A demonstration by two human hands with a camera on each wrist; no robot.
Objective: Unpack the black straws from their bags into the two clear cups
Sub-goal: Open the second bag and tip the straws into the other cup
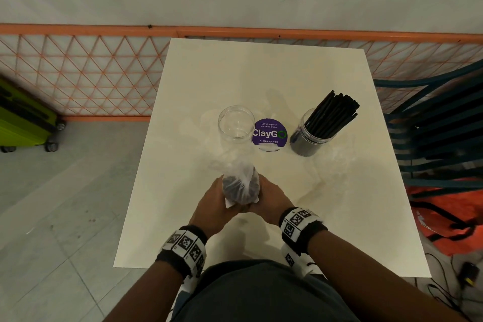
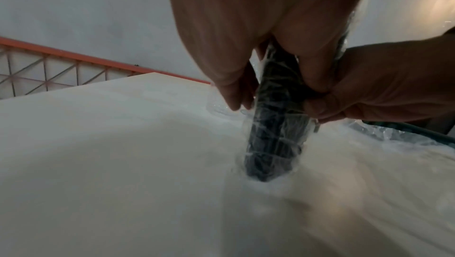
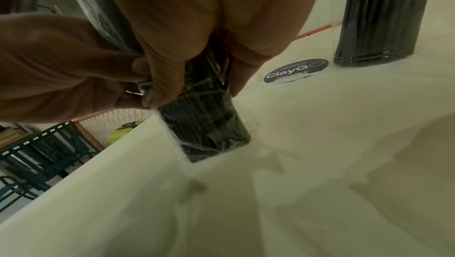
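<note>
Bagged straws (image 1: 241,185) upright on table; one cup (image 1: 236,125) empty, other (image 1: 309,136) full

Black straws (image 1: 332,115), purple sticker (image 1: 269,134), seemingly cream table (image 1: 261,73)

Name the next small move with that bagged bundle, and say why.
Probably pull the bag open at its top end: both the left hand and right hand grip it upright on the table, straws inside, while the left cup stands empty.

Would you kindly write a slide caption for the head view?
Both hands hold a bag of black straws upright before an empty cup.
</note>
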